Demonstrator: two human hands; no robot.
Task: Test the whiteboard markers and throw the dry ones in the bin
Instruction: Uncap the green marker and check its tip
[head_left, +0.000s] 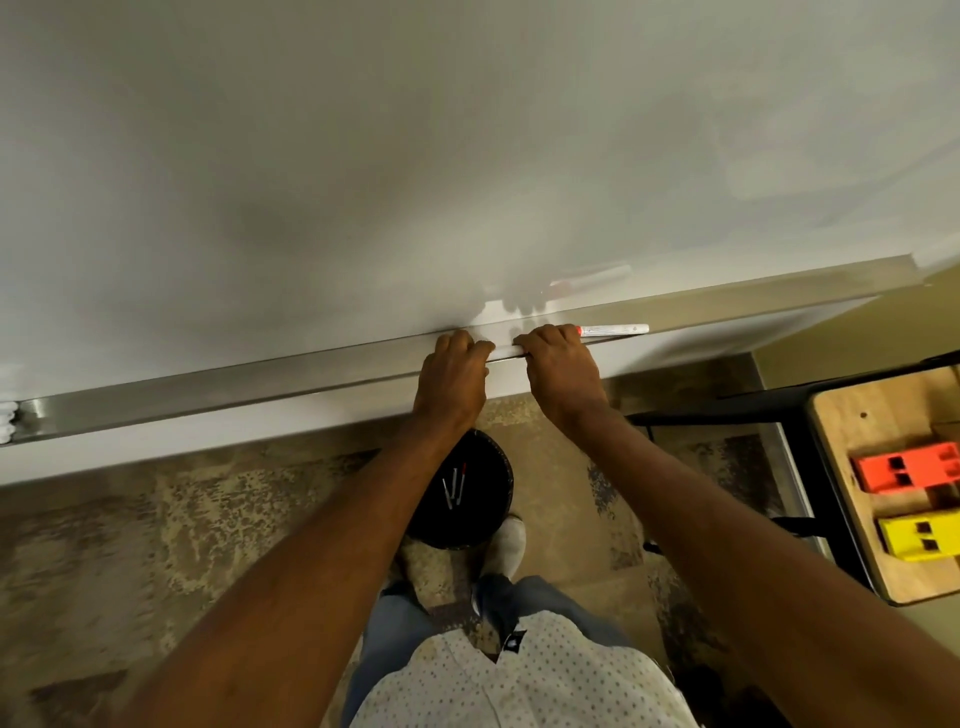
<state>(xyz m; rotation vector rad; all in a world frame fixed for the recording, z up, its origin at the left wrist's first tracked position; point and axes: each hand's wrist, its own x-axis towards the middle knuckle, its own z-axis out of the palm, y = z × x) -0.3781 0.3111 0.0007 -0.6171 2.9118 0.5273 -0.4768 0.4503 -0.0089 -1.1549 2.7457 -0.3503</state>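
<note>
- At 6 o'clock, nearest the camera, a dotted pale shirt (519, 680) and blue jeans (384, 639) fill the bottom edge, with one light shoe (506, 543) stepping onto patterned carpet (156, 545).
- Just beyond the shoe, toward 12 o'clock from it, a black bin (488, 499) stands on the carpet below the whiteboard; three or so markers in the bin (455, 486) lie inside, one with a red end.
- At 3 o'clock, a wooden worktop (852, 499) on a dark frame carries an orange block (906, 466) and, nearer the camera, a yellow block (919, 536).
- Both bare forearms reach up from the lower corners to the metal tray (208, 387) that runs along the foot of the whiteboard (415, 156).
- The left hand (453, 376) rests at the tray's front edge, fingers (470, 345) curled over the lip; whether they grasp anything beyond the edge I cannot tell.
- The right hand (563, 371), just beside it toward 3 o'clock, also hooks curled fingers over the tray; its knuckles cover the near end of a marker (615, 329), so I cannot tell if it is pinched or merely touched.
- That marker lies flat in the tray, white barrel with a red band showing at the hand, pointing toward 3 o'clock.
- At 9 o'clock, more white markers (7, 415) sit at the tray's left end.
- Farthest, the whiteboard shows faint reflections of the hands.
</note>
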